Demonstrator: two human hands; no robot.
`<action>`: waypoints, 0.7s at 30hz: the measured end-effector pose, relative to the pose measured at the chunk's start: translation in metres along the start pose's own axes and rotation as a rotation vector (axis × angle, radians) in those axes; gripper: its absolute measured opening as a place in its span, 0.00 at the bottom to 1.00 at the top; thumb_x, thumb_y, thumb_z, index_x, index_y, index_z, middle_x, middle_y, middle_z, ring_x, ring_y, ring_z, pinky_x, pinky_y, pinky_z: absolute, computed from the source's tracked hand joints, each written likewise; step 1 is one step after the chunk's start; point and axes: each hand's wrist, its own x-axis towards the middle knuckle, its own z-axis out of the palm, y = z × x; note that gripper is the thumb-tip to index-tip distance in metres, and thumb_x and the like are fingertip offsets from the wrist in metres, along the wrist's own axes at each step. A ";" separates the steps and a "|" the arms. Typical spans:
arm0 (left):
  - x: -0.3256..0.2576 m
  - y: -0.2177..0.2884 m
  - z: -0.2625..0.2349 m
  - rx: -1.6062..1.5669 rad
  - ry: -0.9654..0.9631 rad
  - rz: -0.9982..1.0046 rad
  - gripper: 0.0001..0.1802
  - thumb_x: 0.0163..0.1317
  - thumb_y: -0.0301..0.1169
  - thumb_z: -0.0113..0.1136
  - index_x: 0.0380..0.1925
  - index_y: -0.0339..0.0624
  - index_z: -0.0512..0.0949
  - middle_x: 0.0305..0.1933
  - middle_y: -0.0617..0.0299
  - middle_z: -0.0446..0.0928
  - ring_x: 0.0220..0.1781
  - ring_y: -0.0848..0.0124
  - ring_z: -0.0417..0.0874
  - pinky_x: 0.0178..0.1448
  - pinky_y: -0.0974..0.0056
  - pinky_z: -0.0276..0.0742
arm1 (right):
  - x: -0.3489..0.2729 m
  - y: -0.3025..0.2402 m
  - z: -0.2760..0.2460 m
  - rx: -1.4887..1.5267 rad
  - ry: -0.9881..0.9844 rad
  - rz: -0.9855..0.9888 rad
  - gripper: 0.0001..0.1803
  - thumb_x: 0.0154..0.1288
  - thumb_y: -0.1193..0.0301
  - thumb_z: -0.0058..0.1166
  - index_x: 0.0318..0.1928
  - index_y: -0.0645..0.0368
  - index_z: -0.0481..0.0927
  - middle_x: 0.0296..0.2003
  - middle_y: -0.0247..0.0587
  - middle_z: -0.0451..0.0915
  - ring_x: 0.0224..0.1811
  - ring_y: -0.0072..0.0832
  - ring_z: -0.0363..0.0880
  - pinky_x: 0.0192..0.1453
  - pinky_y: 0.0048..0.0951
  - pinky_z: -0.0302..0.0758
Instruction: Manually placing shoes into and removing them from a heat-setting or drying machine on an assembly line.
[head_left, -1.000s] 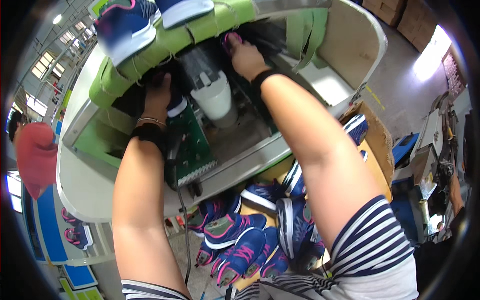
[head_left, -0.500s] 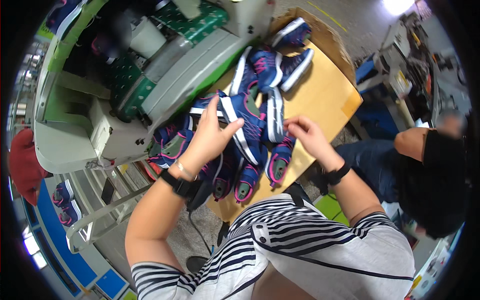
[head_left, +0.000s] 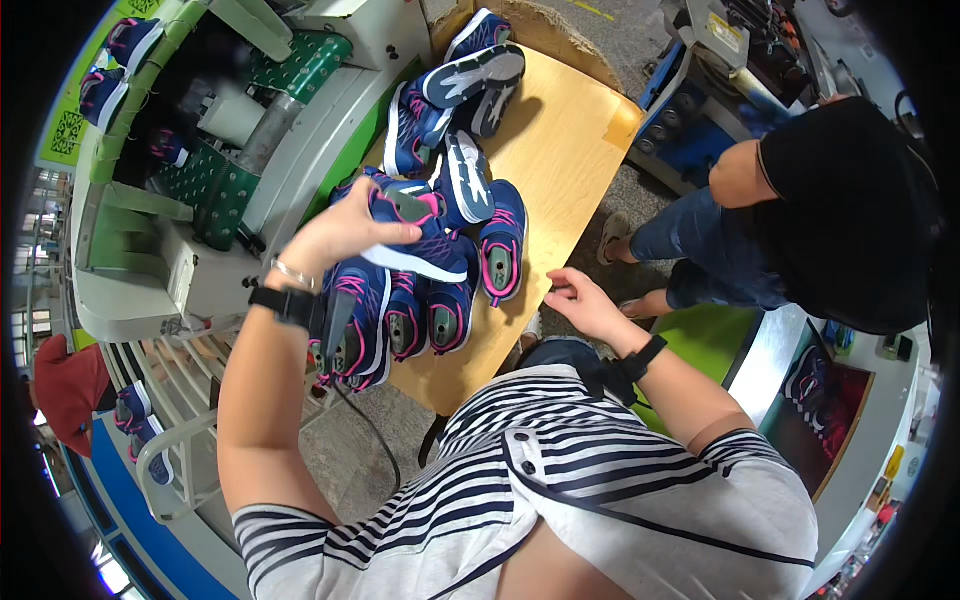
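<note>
Navy running shoes with pink trim crowd a wooden tabletop [head_left: 575,110]. My left hand [head_left: 345,228] is closed on one navy shoe [head_left: 430,245], its thumb over the collar and its white sole edge facing me. Beneath and in front of it, several more shoes [head_left: 405,315] stand with heels toward me. My right hand [head_left: 588,305] hovers by the table's right edge, fingers loosely bent and apart, with nothing visible in them. The shoe nearest to it is an upright one [head_left: 502,240]. Behind that, another shoe [head_left: 465,180] lies with its sole showing.
A machine with a green perforated belt [head_left: 205,195] stands at the left. More shoes [head_left: 470,75] are heaped at the table's far end, by a cardboard sheet [head_left: 560,30]. A dark pointed object [head_left: 342,325] with a cable is below my left wrist. A person in black [head_left: 830,210] stands at the right.
My left hand now grips a shoe by its collar. My right hand has drawn away from the white-soled shoe toward the table's right edge. The whole view has shifted.
</note>
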 end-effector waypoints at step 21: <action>-0.131 -0.036 -0.030 -1.117 0.825 0.379 0.23 0.61 0.24 0.60 0.58 0.34 0.74 0.54 0.57 0.80 0.55 0.66 0.83 0.62 0.60 0.78 | 0.069 -0.157 -0.068 0.282 0.019 -0.144 0.28 0.63 0.76 0.62 0.61 0.57 0.63 0.46 0.47 0.80 0.46 0.26 0.80 0.50 0.27 0.77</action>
